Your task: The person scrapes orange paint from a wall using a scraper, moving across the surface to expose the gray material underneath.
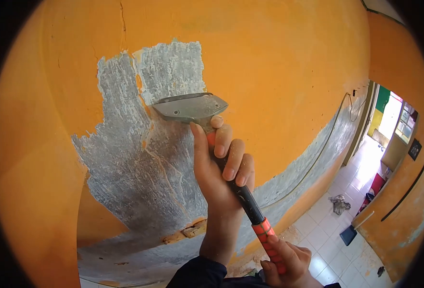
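Observation:
A long-handled paint scraper slants across the view, its wide grey metal head against the orange wall. Just below the head, my left hand is closed round the handle, with the thumb along its left side. My right hand grips the red lower end of the handle. Above and left of the head is a bare grey patch with ragged paint edges. A crack runs down through this patch. The blade's edge lies near the patch's right-hand part; whether it touches is hard to tell.
A broken spot shows low on the wall. A cable hangs along the wall to the right. On the tiled floor lie a crumpled plastic bag and a dark dustpan. A bright doorway stands at the far right.

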Motion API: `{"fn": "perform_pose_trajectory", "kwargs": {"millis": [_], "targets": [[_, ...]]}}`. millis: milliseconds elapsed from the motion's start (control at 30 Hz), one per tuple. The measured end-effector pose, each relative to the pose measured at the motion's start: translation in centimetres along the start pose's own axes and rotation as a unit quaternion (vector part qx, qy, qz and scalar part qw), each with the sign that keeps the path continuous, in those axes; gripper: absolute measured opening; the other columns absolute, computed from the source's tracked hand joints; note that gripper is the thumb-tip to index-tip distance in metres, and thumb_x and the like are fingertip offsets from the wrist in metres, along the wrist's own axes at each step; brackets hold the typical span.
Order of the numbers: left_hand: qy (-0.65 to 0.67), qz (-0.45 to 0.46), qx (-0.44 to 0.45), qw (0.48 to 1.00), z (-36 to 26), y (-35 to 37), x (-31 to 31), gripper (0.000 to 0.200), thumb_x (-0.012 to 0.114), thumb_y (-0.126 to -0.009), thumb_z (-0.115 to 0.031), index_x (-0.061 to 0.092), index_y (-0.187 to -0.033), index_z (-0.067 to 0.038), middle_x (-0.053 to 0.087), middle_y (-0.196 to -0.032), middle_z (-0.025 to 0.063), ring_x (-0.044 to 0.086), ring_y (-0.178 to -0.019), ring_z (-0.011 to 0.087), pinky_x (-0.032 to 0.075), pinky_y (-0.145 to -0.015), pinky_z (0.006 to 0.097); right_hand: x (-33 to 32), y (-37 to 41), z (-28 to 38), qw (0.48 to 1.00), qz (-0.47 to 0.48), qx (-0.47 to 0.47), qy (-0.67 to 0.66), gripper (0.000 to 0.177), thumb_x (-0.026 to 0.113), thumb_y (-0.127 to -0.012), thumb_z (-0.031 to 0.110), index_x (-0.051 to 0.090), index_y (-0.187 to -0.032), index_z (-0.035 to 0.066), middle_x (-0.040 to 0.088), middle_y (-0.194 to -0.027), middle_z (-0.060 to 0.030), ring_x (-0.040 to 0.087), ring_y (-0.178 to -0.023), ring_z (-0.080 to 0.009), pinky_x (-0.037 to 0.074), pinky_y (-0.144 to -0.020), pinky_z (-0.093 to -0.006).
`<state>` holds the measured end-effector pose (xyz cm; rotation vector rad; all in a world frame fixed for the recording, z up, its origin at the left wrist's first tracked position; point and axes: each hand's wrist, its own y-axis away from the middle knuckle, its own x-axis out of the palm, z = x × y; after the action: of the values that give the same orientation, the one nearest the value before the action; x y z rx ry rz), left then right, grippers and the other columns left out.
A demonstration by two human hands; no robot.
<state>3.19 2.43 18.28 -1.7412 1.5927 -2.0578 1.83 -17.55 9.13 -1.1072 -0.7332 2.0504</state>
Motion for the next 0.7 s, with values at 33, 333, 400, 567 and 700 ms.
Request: {"fn": "perform_pose_trajectory", "kwargs": {"millis": [33, 333, 400, 567, 700], "targets": [[0.059, 0.013, -0.013, 0.998, 0.0, 0.1, -0.1, 0.035, 0.033, -0.102, -0.040, 0.044, -0.103, -0.007, 0.038, -0.064, -0.0030, 0.036, -0.038, 0.0046, 0.036, -0.030, 0.0193, 0.3, -0.5, 0.2, 0.999, -0.035, -0.011, -0.023, 0.053, 0.061, -0.079, -0.003, 0.048, -0.130, -0.002, 0.065, -0.105, -0.0233, 0.065, -0.063, -0.0267, 0.051, -0.054, -0.0324], [0.159, 0.099, -0.035, 0.982, 0.2, -0.4, -0.9, 0.036, 0.029, -0.102, -0.042, 0.044, -0.100, -0.009, 0.036, -0.060, -0.0031, 0.036, -0.035, 0.0057, 0.037, -0.028, 0.0200, -0.1, -1.0, 1.4, 1.000, 0.002, -0.016, 0.002, 0.052, 0.054, -0.081, -0.007, 0.044, -0.131, -0.008, 0.066, -0.105, -0.0241, 0.065, -0.060, -0.0267, 0.051, -0.053, -0.0308], [0.139, 0.093, -0.032, 0.985, 0.2, -0.7, -0.7, 0.036, 0.029, -0.102, -0.042, 0.044, -0.100, -0.009, 0.035, -0.060, -0.0033, 0.036, -0.035, 0.0054, 0.037, -0.027, 0.0196, -0.3, -1.4, 1.3, 0.999, -0.006, -0.031, -0.021, 0.051, 0.054, -0.081, -0.008, 0.044, -0.131, -0.008, 0.066, -0.104, -0.0238, 0.065, -0.059, -0.0265, 0.050, -0.053, -0.0309], [0.056, 0.050, 0.007, 0.997, 0.5, -0.3, -0.2, 0.037, 0.029, -0.102, -0.043, 0.045, -0.099, -0.010, 0.033, -0.058, -0.0048, 0.033, -0.033, 0.0034, 0.038, -0.027, 0.0186, -1.3, -1.1, 1.1, 0.998, 0.028, 0.010, -0.058, 0.051, 0.052, -0.081, -0.009, 0.043, -0.132, -0.008, 0.065, -0.107, -0.0245, 0.065, -0.059, -0.0267, 0.050, -0.053, -0.0311], [0.044, 0.044, 0.013, 0.998, 0.3, -0.8, 0.3, 0.037, 0.030, -0.102, -0.043, 0.045, -0.097, -0.010, 0.033, -0.057, -0.0053, 0.032, -0.032, 0.0032, 0.037, -0.026, 0.0184, -1.0, -1.5, -1.0, 0.997, 0.046, -0.017, -0.057, 0.050, 0.052, -0.083, -0.008, 0.042, -0.132, -0.009, 0.061, -0.115, -0.0269, 0.065, -0.059, -0.0268, 0.051, -0.053, -0.0307]]}}
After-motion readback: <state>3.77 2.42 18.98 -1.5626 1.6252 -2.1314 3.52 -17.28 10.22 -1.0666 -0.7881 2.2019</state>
